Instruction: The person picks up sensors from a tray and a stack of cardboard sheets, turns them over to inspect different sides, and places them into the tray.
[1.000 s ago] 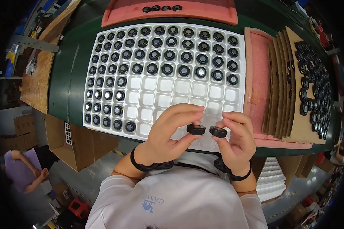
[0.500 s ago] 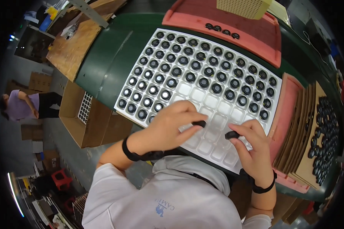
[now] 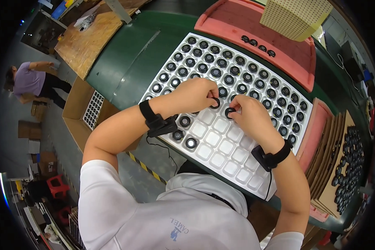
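A white plastic tray [image 3: 213, 138] with rows of square pockets lies in front of me. Small black round parts [image 3: 227, 54], each with a pale centre, fill its far and side pockets, while near-middle pockets are bare. Over the tray, my left hand [image 3: 196, 96] is closed on a black round part [image 3: 215, 103] between thumb and fingers. My right hand [image 3: 254, 118] pinches another black round part [image 3: 229, 113] at the edge of the bare pockets. Whether either part touches its pocket, I cannot tell. My left hand and forearm cover some filled pockets.
Beyond the tray is a pink tray [image 3: 293, 64] with several black parts on its edge and a yellow perforated basket [image 3: 293, 18]. Cardboard sheets [image 3: 327, 150] carrying many black parts stand at right. A cardboard box [image 3: 76, 109] sits at left; a person [image 3: 31, 81] stands beyond.
Both hands have moved away from me over the tray, each bringing its black part to the bare pockets' far edge. The view has shifted, and the person at left has changed posture.
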Motion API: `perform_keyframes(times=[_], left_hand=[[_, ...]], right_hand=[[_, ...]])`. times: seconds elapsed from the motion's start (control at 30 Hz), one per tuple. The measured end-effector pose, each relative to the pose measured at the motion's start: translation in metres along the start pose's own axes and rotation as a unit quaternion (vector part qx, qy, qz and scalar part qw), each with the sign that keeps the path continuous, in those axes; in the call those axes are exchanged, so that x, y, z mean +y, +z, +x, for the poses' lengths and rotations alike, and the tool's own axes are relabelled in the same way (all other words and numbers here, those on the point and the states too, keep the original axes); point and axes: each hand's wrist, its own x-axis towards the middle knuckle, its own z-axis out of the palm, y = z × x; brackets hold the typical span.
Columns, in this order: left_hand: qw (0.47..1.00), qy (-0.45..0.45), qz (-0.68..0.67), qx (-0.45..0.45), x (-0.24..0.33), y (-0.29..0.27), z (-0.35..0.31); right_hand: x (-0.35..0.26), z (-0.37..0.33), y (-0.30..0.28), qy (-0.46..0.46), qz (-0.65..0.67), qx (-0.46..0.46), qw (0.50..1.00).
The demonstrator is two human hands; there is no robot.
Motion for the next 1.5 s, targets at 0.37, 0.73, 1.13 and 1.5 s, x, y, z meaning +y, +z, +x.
perform_keyframes(times=[0.37, 0.73, 1.13, 1.5], left_hand=[[0.993, 0.093, 0.069, 0.037, -0.019, 0.013, 0.006], [0.992, 0.070, 0.097, 0.026, -0.010, 0.011, 0.001], [0.980, 0.127, 0.120, 0.096, -0.003, 0.023, -0.003], [0.960, 0.240, -0.105, 0.096, 0.096, 0.026, -0.077]], right_hand=[[0.011, 0.003, 0.017, -0.079, -0.063, 0.063, 0.993], [0.007, -0.001, 0.017, -0.087, -0.093, 0.064, 0.990], [-0.026, -0.089, -0.030, -0.127, 0.010, 0.149, 0.981], [0.003, -0.242, -0.085, 0.020, -0.058, 0.409, 0.911]])
